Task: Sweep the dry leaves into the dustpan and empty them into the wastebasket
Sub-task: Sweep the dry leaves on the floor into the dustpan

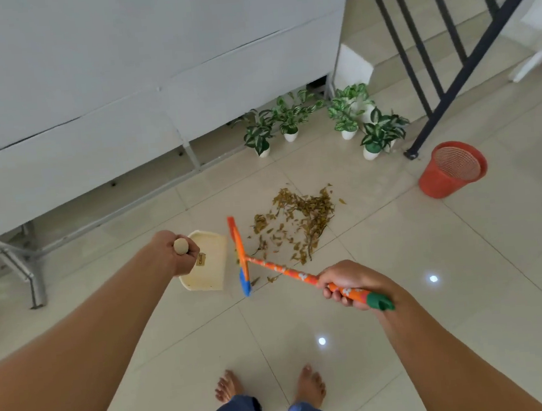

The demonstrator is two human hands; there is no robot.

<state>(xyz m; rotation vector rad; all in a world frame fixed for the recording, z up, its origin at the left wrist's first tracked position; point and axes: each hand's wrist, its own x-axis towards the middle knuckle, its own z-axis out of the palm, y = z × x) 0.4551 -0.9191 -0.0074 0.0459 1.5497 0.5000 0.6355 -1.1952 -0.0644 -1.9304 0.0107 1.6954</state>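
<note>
A pile of dry brown leaves lies on the pale floor tiles. My left hand grips the top of the upright handle of a cream dustpan, which rests on the floor left of the leaves with its mouth toward them. My right hand holds the orange flowered handle of a broom. Its orange and blue head stands between the dustpan's mouth and the leaves. An orange mesh wastebasket stands on the floor to the right, beyond the pile.
Several small potted plants stand behind the leaves. A white panelled structure on metal legs runs along the left. A dark stair railing comes down near the wastebasket. My bare feet are on the tiles below.
</note>
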